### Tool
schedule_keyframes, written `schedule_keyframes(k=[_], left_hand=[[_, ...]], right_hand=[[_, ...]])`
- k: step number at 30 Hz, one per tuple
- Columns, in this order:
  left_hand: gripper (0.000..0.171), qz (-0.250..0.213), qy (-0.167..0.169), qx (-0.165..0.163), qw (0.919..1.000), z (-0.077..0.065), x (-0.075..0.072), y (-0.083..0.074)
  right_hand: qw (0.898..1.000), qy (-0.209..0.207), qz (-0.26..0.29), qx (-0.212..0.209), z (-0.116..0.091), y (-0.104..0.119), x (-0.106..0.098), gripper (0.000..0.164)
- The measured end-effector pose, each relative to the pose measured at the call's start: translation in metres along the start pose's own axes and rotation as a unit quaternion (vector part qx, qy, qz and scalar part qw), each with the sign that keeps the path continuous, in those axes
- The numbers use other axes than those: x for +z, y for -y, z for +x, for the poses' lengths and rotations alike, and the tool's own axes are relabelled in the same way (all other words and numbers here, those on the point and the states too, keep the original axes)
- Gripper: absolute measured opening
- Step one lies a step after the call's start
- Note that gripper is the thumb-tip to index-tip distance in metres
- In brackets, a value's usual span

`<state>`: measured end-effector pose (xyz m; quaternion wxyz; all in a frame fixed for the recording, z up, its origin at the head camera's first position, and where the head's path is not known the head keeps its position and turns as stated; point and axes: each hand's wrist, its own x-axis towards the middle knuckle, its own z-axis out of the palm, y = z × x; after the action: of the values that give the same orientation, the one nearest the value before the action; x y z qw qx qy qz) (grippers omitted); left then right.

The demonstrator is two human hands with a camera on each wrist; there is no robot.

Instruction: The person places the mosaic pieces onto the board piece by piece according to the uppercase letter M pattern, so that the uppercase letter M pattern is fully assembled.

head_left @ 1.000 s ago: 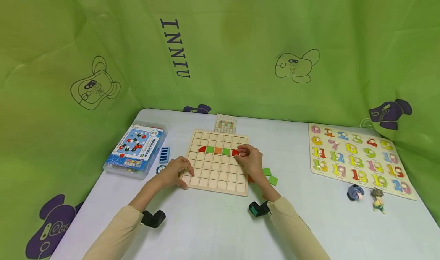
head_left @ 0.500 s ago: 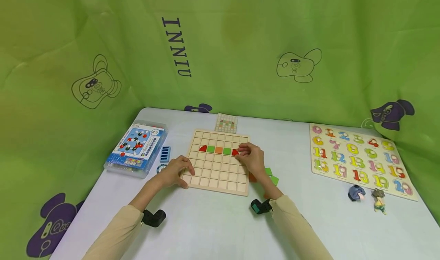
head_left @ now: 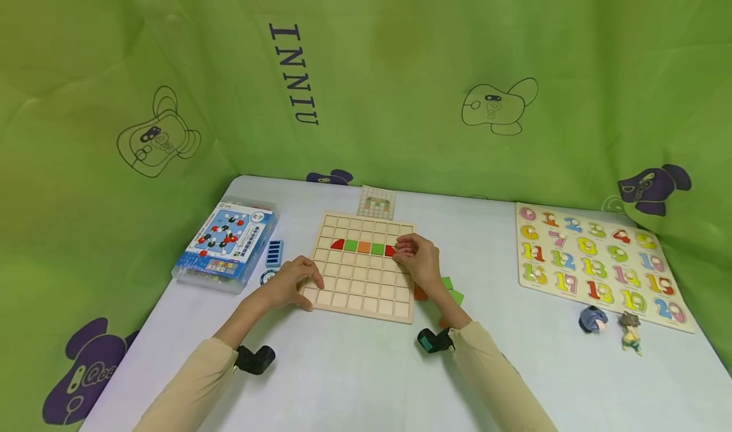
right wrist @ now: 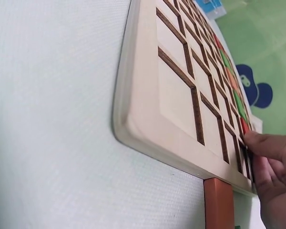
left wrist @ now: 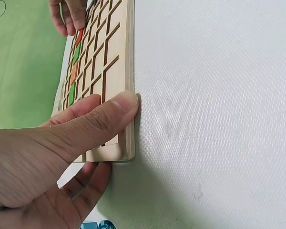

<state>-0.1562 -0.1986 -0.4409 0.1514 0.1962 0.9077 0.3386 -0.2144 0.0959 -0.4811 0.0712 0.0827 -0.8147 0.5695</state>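
Note:
A wooden grid board (head_left: 360, 289) lies on the white table. One row holds a red rounded tile (head_left: 338, 244), a green tile (head_left: 351, 246), an orange tile (head_left: 363, 247), another green tile (head_left: 378, 249) and a second red rounded tile (head_left: 390, 251). My left hand (head_left: 290, 284) grips the board's near left corner; in the left wrist view its thumb (left wrist: 126, 102) presses the front edge. At the row's right end, my right hand (head_left: 420, 259) pinches the second red tile, the thumb (right wrist: 255, 141) over it in the right wrist view.
Loose orange (head_left: 420, 293) and green tiles (head_left: 457, 298) lie right of the board, partly behind my wrist. A pattern card (head_left: 376, 202) lies beyond it. A boxed set (head_left: 225, 244) stands left; a number puzzle (head_left: 591, 263) and two figurines (head_left: 593, 319) are right.
The head view has shifted slightly. The right fingers have edged a little at the right-hand red tile; the left hand keeps its place on the board corner.

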Motion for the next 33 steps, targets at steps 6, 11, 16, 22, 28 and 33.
schedule_keyframes(k=[6, 11, 16, 22, 28, 33], left_hand=[[0.033, 0.0, -0.003, 0.002, 1.0, 0.0, -0.001, 0.001], [0.033, -0.003, -0.005, 0.002, 1.0, -0.001, -0.001, 0.001], [0.033, -0.005, -0.003, 0.003, 1.0, 0.0, 0.0, 0.002], [0.033, -0.004, -0.001, -0.003, 1.0, 0.001, 0.001, 0.0], [0.033, -0.004, -0.004, -0.017, 0.9998, -0.001, -0.001, -0.004], [0.033, -0.002, -0.003, -0.009, 1.0, -0.001, 0.0, -0.004]], right_hand=[[0.999, 0.017, 0.023, 0.014, 0.0, 0.003, -0.004, 0.033], [0.999, 0.02, 0.031, 0.037, -0.002, 0.004, -0.02, 0.033], [0.997, 0.023, 0.042, 0.061, -0.01, -0.004, -0.051, 0.034], [0.996, 0.037, 0.034, 0.075, -0.029, -0.015, -0.09, 0.036], [0.994, 0.056, 0.022, 0.087, -0.048, -0.022, -0.116, 0.036], [0.994, 0.079, 0.015, 0.078, -0.059, -0.027, -0.128, 0.036]])
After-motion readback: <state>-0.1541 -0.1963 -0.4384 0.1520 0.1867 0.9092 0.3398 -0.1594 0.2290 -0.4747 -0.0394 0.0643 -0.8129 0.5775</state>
